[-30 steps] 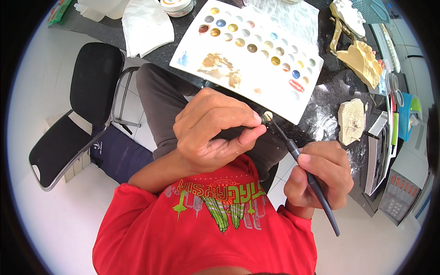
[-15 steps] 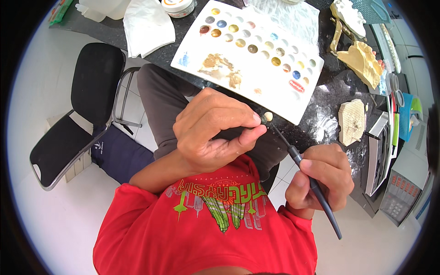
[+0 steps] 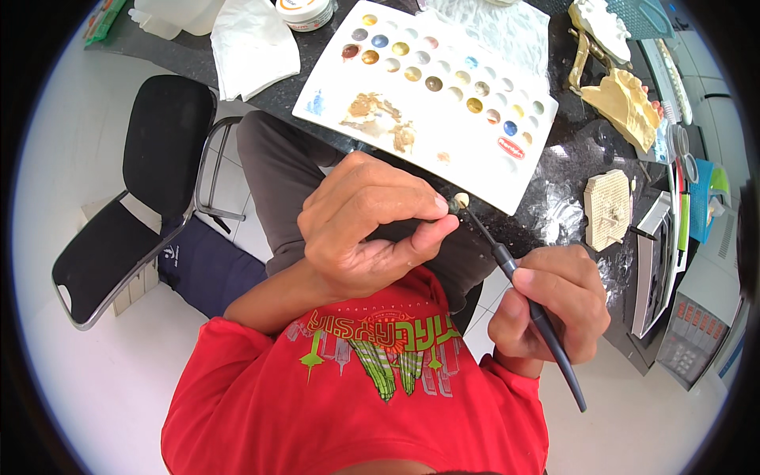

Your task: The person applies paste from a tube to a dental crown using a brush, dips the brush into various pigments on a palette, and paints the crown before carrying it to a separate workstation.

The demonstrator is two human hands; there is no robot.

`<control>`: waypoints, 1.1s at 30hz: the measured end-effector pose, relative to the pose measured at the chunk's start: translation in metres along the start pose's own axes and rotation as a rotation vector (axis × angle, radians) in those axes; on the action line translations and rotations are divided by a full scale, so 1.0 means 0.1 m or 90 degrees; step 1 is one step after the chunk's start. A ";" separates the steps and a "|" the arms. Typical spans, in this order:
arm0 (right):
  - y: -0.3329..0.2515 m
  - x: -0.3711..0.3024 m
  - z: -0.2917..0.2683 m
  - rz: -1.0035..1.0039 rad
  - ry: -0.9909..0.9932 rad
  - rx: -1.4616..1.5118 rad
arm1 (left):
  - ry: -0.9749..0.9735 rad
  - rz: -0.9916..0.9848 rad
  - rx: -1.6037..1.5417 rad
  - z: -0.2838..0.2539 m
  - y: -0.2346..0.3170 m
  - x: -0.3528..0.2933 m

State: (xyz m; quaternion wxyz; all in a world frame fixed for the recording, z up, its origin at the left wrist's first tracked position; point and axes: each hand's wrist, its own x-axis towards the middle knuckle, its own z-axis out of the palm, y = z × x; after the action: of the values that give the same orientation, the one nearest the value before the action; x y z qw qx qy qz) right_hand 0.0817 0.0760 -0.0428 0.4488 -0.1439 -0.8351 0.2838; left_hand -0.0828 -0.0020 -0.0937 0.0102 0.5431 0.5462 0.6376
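Observation:
Between the thumb and fingertips of my left hand [image 3: 368, 218] is a small dental crown [image 3: 461, 199], cream-coloured, on a dark greenish base. My right hand [image 3: 554, 305] grips a slim dark paintbrush [image 3: 545, 323] like a pen, its handle sloping down to the right. The brush's thin tip reaches up to the crown and appears to touch its right side. Just beyond both hands lies a white paint palette [image 3: 483, 170], with rows of round wells in many colours and brown smears on its flat part.
Right of the palette sit a beige honeycomb firing tray [image 3: 608, 210] with pegs and a yellowish plaster dental model [image 3: 625, 107]. A white cloth [image 3: 253, 51] and a lidded jar [image 3: 305, 12] lie at the back left. A black chair [image 3: 166, 142] stands to the left.
My right hand and the brush have shifted slightly left and up, bringing the tip onto the crown. My left hand stays nearly still.

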 end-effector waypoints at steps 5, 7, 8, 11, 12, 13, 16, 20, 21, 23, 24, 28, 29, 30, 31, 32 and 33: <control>-0.02 0.03 -0.04 0.003 -0.012 0.030 | -0.004 0.003 -0.006 -0.01 -0.01 0.00; 0.01 0.06 -0.04 -0.008 -0.020 0.028 | -0.003 0.005 -0.008 -0.01 -0.01 0.00; 0.02 0.06 -0.04 -0.013 -0.024 0.027 | -0.003 0.006 -0.010 -0.01 -0.01 0.00; 0.01 0.04 -0.06 -0.005 -0.031 0.036 | -0.004 0.005 -0.013 -0.01 0.00 0.01; 0.01 0.04 -0.06 -0.005 -0.025 0.037 | -0.005 0.006 -0.013 -0.01 0.00 0.01; 0.01 0.03 -0.06 -0.004 -0.020 0.038 | -0.006 0.007 -0.013 -0.02 0.00 0.00; 0.01 0.05 -0.05 -0.004 -0.025 0.033 | -0.004 0.007 -0.015 -0.01 -0.01 0.00; 0.00 0.05 -0.07 0.003 -0.040 0.043 | -0.006 0.009 -0.016 -0.02 -0.01 -0.01; -0.01 0.03 -0.06 0.008 -0.027 0.043 | -0.007 0.008 -0.017 -0.02 -0.01 -0.01; -0.02 0.00 -0.06 0.020 0.000 0.042 | -0.008 0.008 -0.019 -0.02 -0.01 0.00; -0.01 0.02 -0.05 0.015 -0.006 0.038 | -0.008 0.008 -0.019 -0.02 -0.01 0.00; 0.00 0.05 -0.06 0.003 -0.027 0.037 | -0.008 0.007 -0.019 -0.02 -0.01 -0.01; 0.01 0.04 -0.06 0.002 -0.032 0.040 | -0.009 0.007 -0.018 -0.02 -0.01 -0.01; 0.00 0.04 -0.07 0.008 -0.034 0.039 | -0.010 0.006 -0.019 -0.02 -0.01 -0.01; -0.02 0.03 -0.09 0.013 -0.036 0.038 | -0.011 0.005 -0.020 -0.03 -0.01 -0.01; -0.02 0.03 -0.10 0.018 -0.038 0.038 | -0.012 0.004 -0.020 -0.03 -0.01 -0.01; -0.02 0.03 -0.09 0.012 -0.034 0.036 | -0.012 0.004 -0.018 -0.03 -0.01 -0.01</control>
State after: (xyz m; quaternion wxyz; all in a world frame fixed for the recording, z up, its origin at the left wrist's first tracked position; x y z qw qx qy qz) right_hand 0.0874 0.0795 -0.0355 0.4275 -0.1313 -0.8369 0.3155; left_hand -0.0850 -0.0045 -0.0950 0.0213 0.5505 0.5353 0.6402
